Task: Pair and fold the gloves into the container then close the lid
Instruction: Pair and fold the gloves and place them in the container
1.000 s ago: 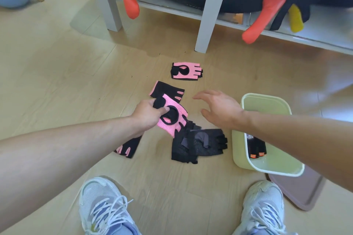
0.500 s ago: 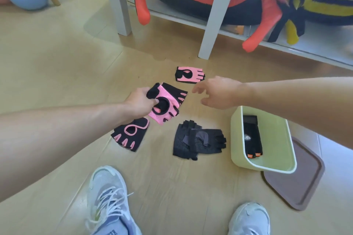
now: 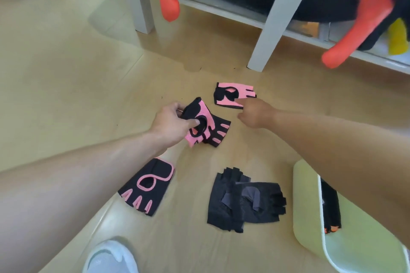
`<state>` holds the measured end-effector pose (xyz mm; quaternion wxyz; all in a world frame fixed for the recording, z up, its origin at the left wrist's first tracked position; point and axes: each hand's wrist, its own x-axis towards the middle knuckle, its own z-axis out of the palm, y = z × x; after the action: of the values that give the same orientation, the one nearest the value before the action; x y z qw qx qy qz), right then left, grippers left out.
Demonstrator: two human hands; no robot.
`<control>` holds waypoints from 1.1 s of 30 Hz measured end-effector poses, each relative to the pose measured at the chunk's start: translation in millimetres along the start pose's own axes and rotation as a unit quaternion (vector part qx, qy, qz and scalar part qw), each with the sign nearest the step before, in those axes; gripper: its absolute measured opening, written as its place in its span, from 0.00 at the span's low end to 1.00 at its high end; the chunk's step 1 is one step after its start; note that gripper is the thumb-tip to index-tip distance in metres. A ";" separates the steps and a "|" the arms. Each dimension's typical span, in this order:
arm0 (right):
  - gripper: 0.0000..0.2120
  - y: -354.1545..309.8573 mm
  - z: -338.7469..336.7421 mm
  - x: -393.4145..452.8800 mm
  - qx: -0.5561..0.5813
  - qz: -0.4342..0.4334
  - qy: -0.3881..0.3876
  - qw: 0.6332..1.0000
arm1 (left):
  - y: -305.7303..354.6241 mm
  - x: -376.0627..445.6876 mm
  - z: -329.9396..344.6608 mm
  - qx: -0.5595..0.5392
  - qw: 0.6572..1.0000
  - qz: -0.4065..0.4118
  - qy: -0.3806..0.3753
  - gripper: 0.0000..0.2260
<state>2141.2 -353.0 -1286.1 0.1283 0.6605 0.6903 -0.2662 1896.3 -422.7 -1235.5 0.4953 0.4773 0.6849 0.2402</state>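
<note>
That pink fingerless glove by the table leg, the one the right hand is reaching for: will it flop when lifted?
Probably. The flat pink fingerless glove looks like thin fabric, so likely limp and light. Its twin in the left hand already bends. It should slide, not roll.

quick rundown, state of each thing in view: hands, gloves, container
left hand: grips a pink mesh glove, lifted
pink mesh glove: held above a black glove with pink finger stripes
right hand: open, fingers reaching onto the far pink glove
far pink glove: flat on floor
black glove with pink trim: flat, untouched
two black gloves: overlapping, unfolded
pale green container: open, black glove with orange tips inside
</note>
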 end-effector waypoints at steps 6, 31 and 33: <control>0.33 -19.1 33.4 34.2 -0.047 0.079 0.057 0.994 | -22.2 10.1 -9.9 -0.035 0.998 -0.045 0.007 0.03; 0.05 -34.5 36.0 -224.8 0.173 -0.194 0.184 0.948 | 27.8 -84.4 28.8 -0.299 0.925 -0.084 -0.218 0.11; 0.07 -36.7 38.7 -244.1 0.236 -0.165 0.195 0.938 | 26.6 -91.8 28.1 -0.257 0.937 -0.059 -0.227 0.10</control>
<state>2121.6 -579.2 -1181.7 -0.2140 0.5873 0.7186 -0.3050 1937.8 -497.2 -1184.0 0.7568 0.3343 0.4958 0.2641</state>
